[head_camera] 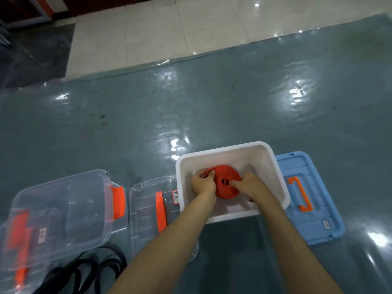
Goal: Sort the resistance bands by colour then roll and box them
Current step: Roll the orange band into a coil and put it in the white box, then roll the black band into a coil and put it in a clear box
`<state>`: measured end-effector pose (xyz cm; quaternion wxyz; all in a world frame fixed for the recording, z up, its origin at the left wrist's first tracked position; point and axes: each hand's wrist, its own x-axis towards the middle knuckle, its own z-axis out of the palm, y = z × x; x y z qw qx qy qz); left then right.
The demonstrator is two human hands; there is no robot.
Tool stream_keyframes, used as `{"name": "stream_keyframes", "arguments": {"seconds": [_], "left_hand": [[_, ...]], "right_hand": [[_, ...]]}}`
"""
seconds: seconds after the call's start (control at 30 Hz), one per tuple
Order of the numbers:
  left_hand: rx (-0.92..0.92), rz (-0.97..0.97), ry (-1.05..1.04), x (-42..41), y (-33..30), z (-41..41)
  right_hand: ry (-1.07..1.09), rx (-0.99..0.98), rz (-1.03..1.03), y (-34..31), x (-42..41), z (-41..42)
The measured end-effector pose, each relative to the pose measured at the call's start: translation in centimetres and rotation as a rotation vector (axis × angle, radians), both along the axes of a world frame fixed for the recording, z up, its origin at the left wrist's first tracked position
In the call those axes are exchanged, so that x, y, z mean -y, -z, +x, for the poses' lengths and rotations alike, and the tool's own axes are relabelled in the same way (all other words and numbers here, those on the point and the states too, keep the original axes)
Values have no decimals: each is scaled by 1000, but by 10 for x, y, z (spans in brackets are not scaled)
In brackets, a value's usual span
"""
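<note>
While both hands grip it, red band roll sits between fingers.

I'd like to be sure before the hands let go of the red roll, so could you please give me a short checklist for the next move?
1. Red band roll is inside the white box: ok.
2. Roll is still tightly coiled: cannot tell; the left hand pinches a loose end at its upper left edge.
3. Right hand steadies the roll: ok, fingers are on its right side.
4. Blue lid is within reach: ok, it lies flat right of the box.
5. Black bands are boxed: not ok, they lie on the mat by the clear box.
</note>
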<state>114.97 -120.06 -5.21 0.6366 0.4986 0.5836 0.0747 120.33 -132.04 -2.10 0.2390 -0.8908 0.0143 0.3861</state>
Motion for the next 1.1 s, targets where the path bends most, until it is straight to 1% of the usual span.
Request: {"name": "stream_keyframes", "arguments": {"seconds": [0.07, 0.17, 0.27, 0.37, 0.43, 0.47, 0.53, 0.6, 0.67, 0.73, 0.77, 0.87, 0.93, 1.0, 1.1], "left_hand": [[-5, 4, -15, 0, 3, 0], [-29, 5, -40, -2, 6, -2], [-56, 0, -1, -5, 6, -2], [-124, 21, 147, -10, -4, -1], [-187, 61, 328, -15, -14, -7], [-199, 113, 435, -16, -19, -13], [-171, 286, 650, -17, -36, -32], [-112, 484, 834, -14, -57, -57], [-33, 678, 991, -11, -80, -87], [28, 885, 1123, -6, -100, -122], [27, 984, 1167, -5, -108, -140], [-93, 1208, 1219, -2, -124, -193], [-230, 1276, 1233, -2, -125, -228], [-362, 1271, 1224, 2, -125, -265], [-501, 1229, 1213, 13, -120, -320]], "right_hand": [[3, 12, -2, 5, 1, -2], [-9, 83, -35, 7, -1, -5], [-18, 108, -43, 4, -2, -8], [-115, 175, -75, -11, -1, -14], [-183, 337, -31, -26, 1, -21], [-188, 426, 19, -35, 4, -25], [-165, 556, 126, -54, 11, -38], [-195, 611, 175, -70, 22, -54], [-277, 657, 195, -83, 34, -76], [-352, 694, 205, -92, 48, -102], [-386, 710, 191, -95, 55, -115], [-465, 772, 159, -98, 71, -156], [-500, 818, 155, -95, 80, -181], [-557, 826, 139, -93, 86, -204], [-649, 753, 109, -92, 89, -235]]}}
